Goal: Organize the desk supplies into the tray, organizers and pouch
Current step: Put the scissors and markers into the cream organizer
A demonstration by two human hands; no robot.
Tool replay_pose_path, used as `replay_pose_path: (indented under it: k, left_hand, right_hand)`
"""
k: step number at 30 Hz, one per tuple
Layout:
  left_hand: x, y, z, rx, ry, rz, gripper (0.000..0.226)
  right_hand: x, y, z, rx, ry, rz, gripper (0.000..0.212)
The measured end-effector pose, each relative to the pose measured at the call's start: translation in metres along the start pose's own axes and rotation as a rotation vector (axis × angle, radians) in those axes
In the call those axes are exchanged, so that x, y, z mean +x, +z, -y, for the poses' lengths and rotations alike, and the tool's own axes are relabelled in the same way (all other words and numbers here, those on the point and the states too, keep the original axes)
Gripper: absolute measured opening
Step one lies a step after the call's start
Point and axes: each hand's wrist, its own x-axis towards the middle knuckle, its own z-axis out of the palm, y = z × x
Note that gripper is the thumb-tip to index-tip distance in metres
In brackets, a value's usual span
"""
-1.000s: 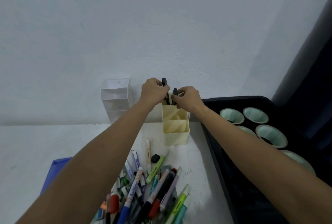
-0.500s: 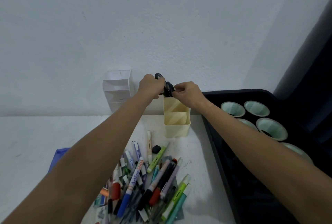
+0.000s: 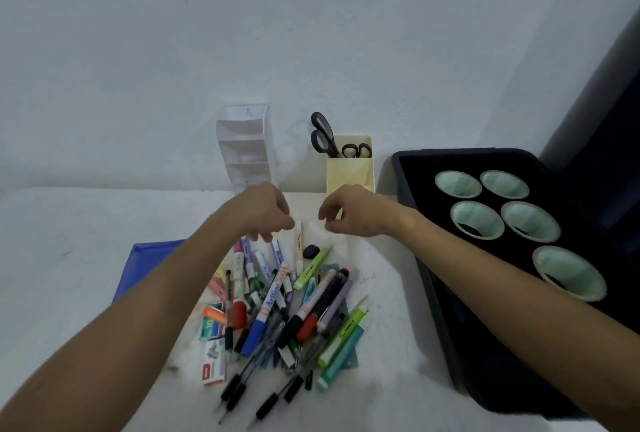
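Observation:
Two pairs of black-handled scissors (image 3: 325, 135) stand in the back slot of the cream organizer (image 3: 350, 173) by the wall. My left hand (image 3: 265, 211) and my right hand (image 3: 351, 211) hover empty in front of it, fingers loosely curled, just above the far end of a pile of pens and markers (image 3: 287, 307) on the white desk. A white organizer (image 3: 246, 145) stands to the left of the cream one. A small black eraser (image 3: 310, 250) lies near a green highlighter (image 3: 311, 268).
A black tray (image 3: 436, 293) at the right holds several rolls of pale green tape (image 3: 478, 220). A blue pouch (image 3: 145, 267) lies at the left, partly under my left forearm. Staple boxes (image 3: 213, 352) sit at the pile's left edge.
Both hands let go of the scissors, which now stand in the cream organizer, and drew back toward me to hover over the pen pile.

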Motion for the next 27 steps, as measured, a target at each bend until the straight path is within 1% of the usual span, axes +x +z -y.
replay_pose_path:
  k: [2, 5, 7, 10, 12, 14, 17, 21, 24, 27]
  left_hand:
    - [-0.008, 0.008, 0.015, 0.026, 0.000, 0.031, 0.032]
    - [-0.015, 0.023, 0.032, 0.061, 0.000, 0.082, 0.031]
    - [-0.017, 0.032, 0.039, 0.063, 0.002, 0.096, 0.033]
    - [-0.021, 0.045, 0.041, 0.083, 0.000, 0.073, 0.037]
    - [-0.022, 0.051, 0.040, 0.114, 0.001, 0.058, 0.043]
    - [-0.022, 0.057, 0.041, 0.126, -0.005, 0.051, 0.046]
    - [-0.020, 0.062, 0.045, 0.099, -0.025, 0.030, 0.044]
    - [-0.023, 0.057, 0.042, 0.033, -0.014, -0.007, 0.031]
    - [-0.023, 0.046, 0.037, -0.042, -0.002, -0.072, 0.027]
    - [-0.021, 0.029, 0.031, -0.170, -0.008, -0.126, 0.022]
  right_hand:
    - [-0.005, 0.010, 0.005, -0.062, -0.023, 0.115, 0.024]
    - [-0.011, 0.022, 0.008, -0.139, -0.024, 0.226, 0.025]
    - [-0.014, 0.029, 0.007, -0.184, 0.001, 0.273, 0.031]
    - [-0.014, 0.040, 0.004, -0.268, 0.034, 0.346, 0.044]
    - [-0.013, 0.046, 0.002, -0.287, 0.031, 0.380, 0.046]
    - [-0.012, 0.049, 0.001, -0.288, 0.006, 0.389, 0.041]
    - [-0.010, 0.050, 0.000, -0.275, 0.004, 0.397, 0.035]
    - [-0.006, 0.050, -0.006, -0.224, 0.021, 0.371, 0.027]
    - [-0.006, 0.042, -0.011, -0.166, 0.006, 0.353, 0.026]
    - [-0.008, 0.022, -0.014, -0.032, 0.006, 0.317, 0.028]
